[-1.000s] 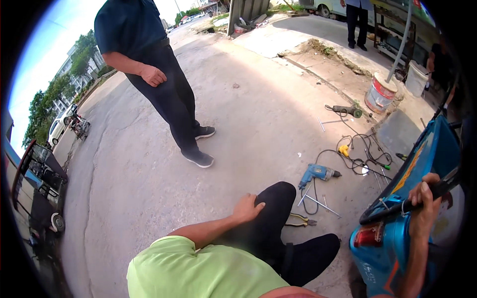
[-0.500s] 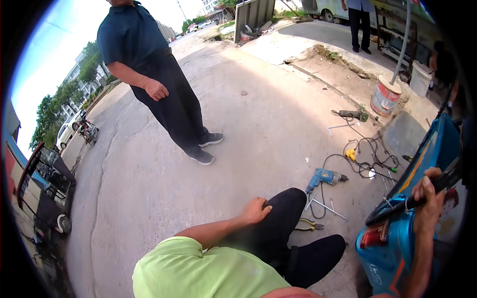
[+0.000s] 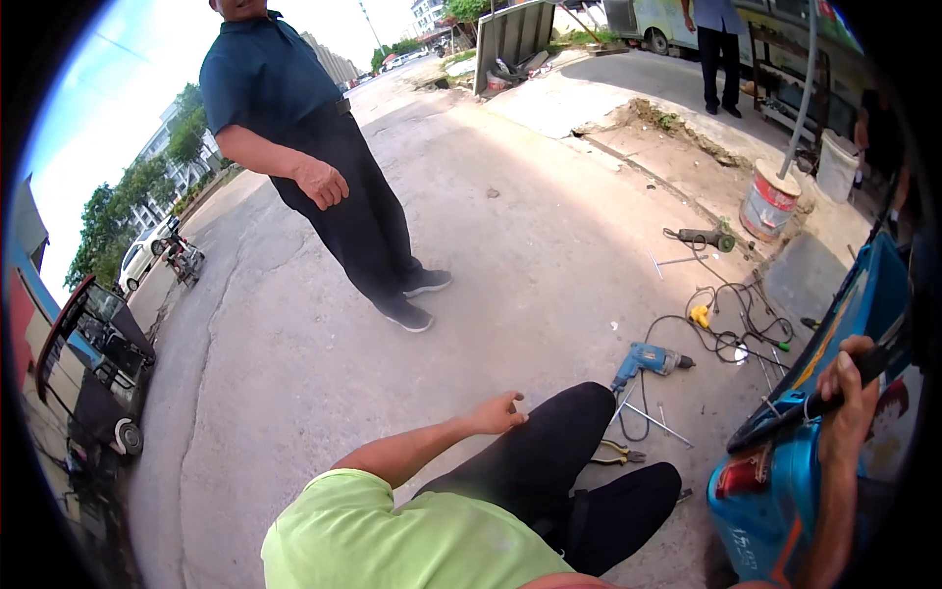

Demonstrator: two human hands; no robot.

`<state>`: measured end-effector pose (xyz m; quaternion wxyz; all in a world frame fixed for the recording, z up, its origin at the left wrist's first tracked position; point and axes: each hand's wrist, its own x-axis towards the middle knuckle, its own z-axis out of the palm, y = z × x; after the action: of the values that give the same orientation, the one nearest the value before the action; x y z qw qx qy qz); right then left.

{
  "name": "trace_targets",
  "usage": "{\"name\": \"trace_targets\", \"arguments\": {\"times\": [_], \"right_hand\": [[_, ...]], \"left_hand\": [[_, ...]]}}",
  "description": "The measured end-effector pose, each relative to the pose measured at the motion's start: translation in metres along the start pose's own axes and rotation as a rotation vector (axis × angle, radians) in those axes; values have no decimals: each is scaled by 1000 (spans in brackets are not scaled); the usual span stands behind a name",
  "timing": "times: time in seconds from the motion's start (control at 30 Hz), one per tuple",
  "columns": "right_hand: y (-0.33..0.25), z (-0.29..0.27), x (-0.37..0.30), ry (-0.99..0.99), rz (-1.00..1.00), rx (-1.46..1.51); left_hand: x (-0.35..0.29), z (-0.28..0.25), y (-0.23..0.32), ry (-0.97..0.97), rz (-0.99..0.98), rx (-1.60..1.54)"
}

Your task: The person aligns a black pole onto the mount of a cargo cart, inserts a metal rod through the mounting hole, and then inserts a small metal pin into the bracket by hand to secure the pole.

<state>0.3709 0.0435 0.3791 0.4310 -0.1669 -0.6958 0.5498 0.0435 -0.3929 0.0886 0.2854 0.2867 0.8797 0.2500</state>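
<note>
The right hand [image 3: 852, 398] is seen wrapped around a black bar [image 3: 819, 398], the grip closed fully on it, fingers curled over the top. The bar runs along the upper edge of a blue scooter body [image 3: 785, 491] at the lower right of the view, so the held thing is found there, pressed against glossy blue plastic with a red tail lamp [image 3: 743, 474] just below. The left hand [image 3: 498, 412] is held loosely open, holding nothing, and is rested on the knee of black trousers [image 3: 549, 461].

Risk is judged from the grip first: the bar looks smooth and thin, so a slip could be caused if weight is thrown on it, and the curved panel could be scratched or cracked. Just beside the knee, yellow-handled pliers [image 3: 618, 454] and thin metal rods [image 3: 657, 424] are laid on the concrete ground [image 3: 510, 255]; a shifted leg could be caught on them. A blue drill [image 3: 643, 361] is lying near, its black cable [image 3: 731, 329] looped in loose tangles toward an angle grinder [image 3: 706, 237], and a foot could be snagged there.

The ground is rough, grey and cracked. A round bucket [image 3: 768, 200] with a red band is stood further off, holding a pole. A standing person in dark clothes [image 3: 314, 147] is placed well apart, within reach of nothing.
</note>
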Motion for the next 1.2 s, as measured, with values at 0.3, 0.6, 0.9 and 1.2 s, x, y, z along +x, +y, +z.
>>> {"name": "trace_targets", "arguments": {"times": [0.3,0.6,0.9,1.2], "right_hand": [[-1,16,2,0,7,1],[-5,9,0,-19,4,60],[-8,9,4,-48,3,47],[-14,10,3,-77,23,49]], "left_hand": [[-111,-382,181,1410,417,403],[-157,-547,286,1295,447,-189],[23,-225,278,285,371,-9],[64,72,384,-474,842,-484]]}}
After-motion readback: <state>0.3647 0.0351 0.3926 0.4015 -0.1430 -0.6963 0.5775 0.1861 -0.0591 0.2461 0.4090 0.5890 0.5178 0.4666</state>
